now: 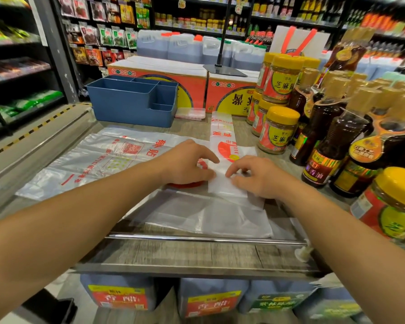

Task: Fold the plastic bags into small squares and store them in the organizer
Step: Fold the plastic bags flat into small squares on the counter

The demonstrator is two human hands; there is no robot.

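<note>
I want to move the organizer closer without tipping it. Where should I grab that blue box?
Grip the blue organizer by its near rim, coming from above and in front. It stands upright and open-topped behind the flat bags, so its thin walls suit a thumb-and-finger pinch.

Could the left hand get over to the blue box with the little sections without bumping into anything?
Probably yes. The left hand presses on the folded white plastic bag, and only flat clear plastic bags lie between it and the blue plastic organizer. The jars stand off to the right.
</note>
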